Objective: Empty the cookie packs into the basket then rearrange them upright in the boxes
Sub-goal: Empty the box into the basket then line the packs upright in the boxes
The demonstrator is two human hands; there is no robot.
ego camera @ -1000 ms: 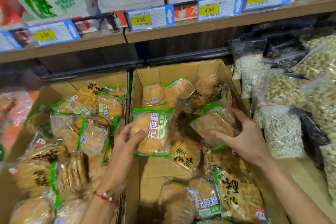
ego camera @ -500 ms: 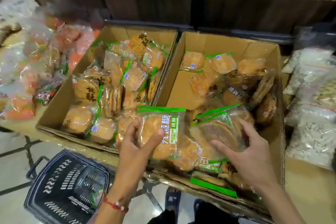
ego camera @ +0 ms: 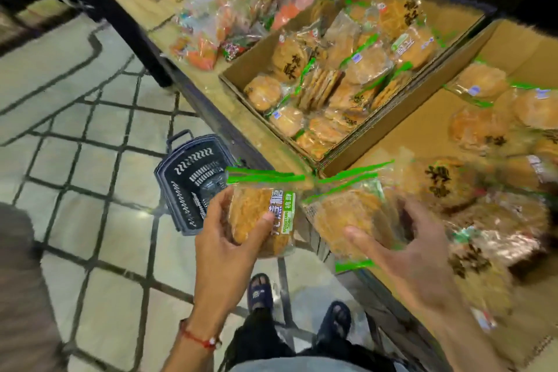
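My left hand (ego camera: 232,238) grips a clear cookie pack with a green seal and a white-green label (ego camera: 265,214), held out past the shelf edge above the floor. My right hand (ego camera: 401,248) holds a second cookie pack (ego camera: 353,214) from below, over the front corner of the right cardboard box (ego camera: 422,118). A dark plastic basket (ego camera: 193,181) stands on the tiled floor just left of the left pack. The left cardboard box (ego camera: 241,75) holds several cookie packs lying at mixed angles. More packs lie loose in the right box.
Orange and red snack bags (ego camera: 229,15) are heaped on the shelf beyond the left box. My sandalled feet (ego camera: 302,305) stand on the tiles below the shelf edge. A dark shelf post (ego camera: 133,36) rises from the floor at the upper left.
Both hands have drawn their packs back out of the right box toward the shelf edge. The view has swung down and left, bringing the basket and the floor into sight.
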